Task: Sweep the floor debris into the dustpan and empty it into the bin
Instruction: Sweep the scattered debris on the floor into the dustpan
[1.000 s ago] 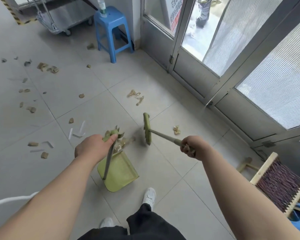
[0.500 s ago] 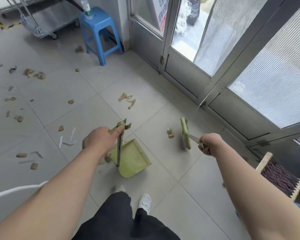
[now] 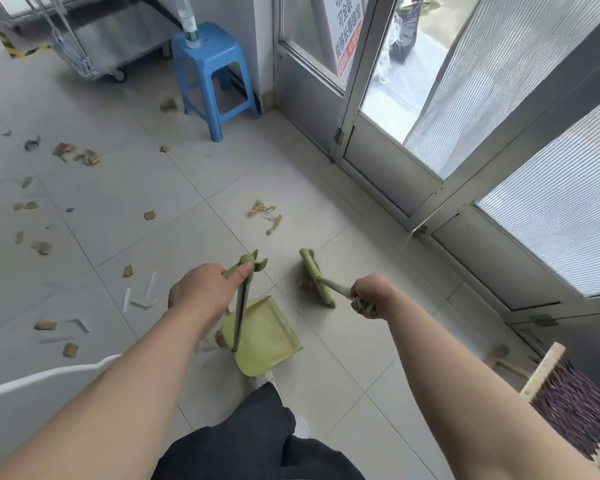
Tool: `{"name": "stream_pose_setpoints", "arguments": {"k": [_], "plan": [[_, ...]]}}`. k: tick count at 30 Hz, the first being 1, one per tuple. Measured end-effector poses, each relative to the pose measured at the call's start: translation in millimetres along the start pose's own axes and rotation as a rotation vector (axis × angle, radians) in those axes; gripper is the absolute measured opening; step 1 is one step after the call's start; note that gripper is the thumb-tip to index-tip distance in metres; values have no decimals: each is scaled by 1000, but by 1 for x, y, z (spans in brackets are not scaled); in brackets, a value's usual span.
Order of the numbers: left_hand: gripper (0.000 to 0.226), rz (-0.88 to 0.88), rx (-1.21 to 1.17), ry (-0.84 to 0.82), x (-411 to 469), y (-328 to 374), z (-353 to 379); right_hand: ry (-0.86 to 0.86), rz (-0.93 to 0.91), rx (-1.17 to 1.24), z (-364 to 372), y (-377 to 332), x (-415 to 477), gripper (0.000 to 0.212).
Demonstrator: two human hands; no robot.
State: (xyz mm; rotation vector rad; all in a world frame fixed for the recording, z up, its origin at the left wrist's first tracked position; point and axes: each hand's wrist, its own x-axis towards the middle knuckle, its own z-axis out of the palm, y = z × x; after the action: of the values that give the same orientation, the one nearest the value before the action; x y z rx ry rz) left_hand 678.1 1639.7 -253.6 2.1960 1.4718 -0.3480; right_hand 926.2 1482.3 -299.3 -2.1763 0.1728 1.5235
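Observation:
My left hand [image 3: 201, 294] grips the top of the upright handle of a green dustpan [image 3: 267, 337], whose pan rests on the grey tile floor just in front of my feet. My right hand [image 3: 369, 296] grips the handle of a small green broom [image 3: 314, 277]. The broom head stands on the floor just right of the pan's mouth, with a small brown scrap [image 3: 303, 284] against its left side. A clump of brown debris [image 3: 264, 213] lies farther ahead. Several brown and white scraps [image 3: 139, 299] are scattered over the floor to the left.
A blue plastic stool [image 3: 210, 69] with a bottle on it stands ahead by the wall, and a metal cart [image 3: 94, 46] is behind it. Glass doors [image 3: 413, 98] run along the right. A large wooden brush [image 3: 568, 393] lies at the lower right. A white cable [image 3: 42, 379] crosses the lower left.
The broom head has swept left toward the dustpan, pushing the small brown scrap with it. The dustpan and my left hand have stayed almost where they were.

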Motion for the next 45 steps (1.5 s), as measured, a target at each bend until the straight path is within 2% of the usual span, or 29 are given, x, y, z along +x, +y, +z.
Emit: {"name": "stream_pose_setpoints", "arguments": {"k": [6,13,19,26,33,38,43,45], "plan": [[72,-30,18,61,41,-13,-43,-45,12,133,-12,-41,-2,16],[75,-92,1,75,70,-32,-70,86,-87,111,-4,-92,6,14],[74,-179,-46,124,85,-44,-84,158,-135,-12,6,-153,37,16],[75,-349,-65,195,101,-56,-93,150,-173,-223,30,-238,80,19],[78,-513,-157,219,108,-57,-98,-10,-187,-445,77,-315,87,29],[78,-628,-181,276,98,-61,-91,-139,-362,-585,116,-329,68,31],[74,-708,-237,327,82,-66,-83,-91,-180,-655,145,-316,67,26],[73,-729,-237,329,75,-68,-81,-113,-196,-730,154,-307,63,24]]}}
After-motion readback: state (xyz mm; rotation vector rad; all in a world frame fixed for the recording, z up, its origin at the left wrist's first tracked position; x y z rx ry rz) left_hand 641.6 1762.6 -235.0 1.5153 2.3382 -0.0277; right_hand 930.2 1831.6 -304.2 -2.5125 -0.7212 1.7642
